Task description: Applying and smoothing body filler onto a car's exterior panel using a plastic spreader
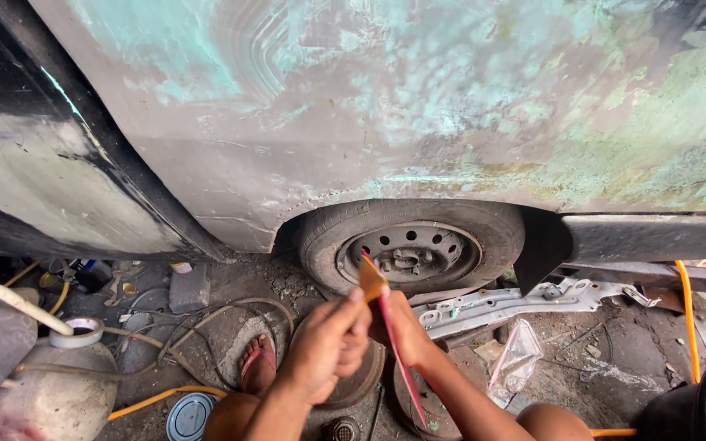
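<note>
Sanded, patchy car bodywork [418, 106] fills the upper frame above a wheel [412, 249]. At lower centre, the left hand [327, 343] is pinched on an orange spreader [370, 279], while the right hand [406, 327] is closed around a red blade [398, 355]. The blade's lower end is hard to make out.

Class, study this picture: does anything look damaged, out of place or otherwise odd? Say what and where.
Yes. The car body panel above the wheel is stripped, with patchy grey and green filler. A loose metal bracket lies on the dirty ground beside the wheel, among hoses and scraps. The left hand holds a small orange spreader.
</note>
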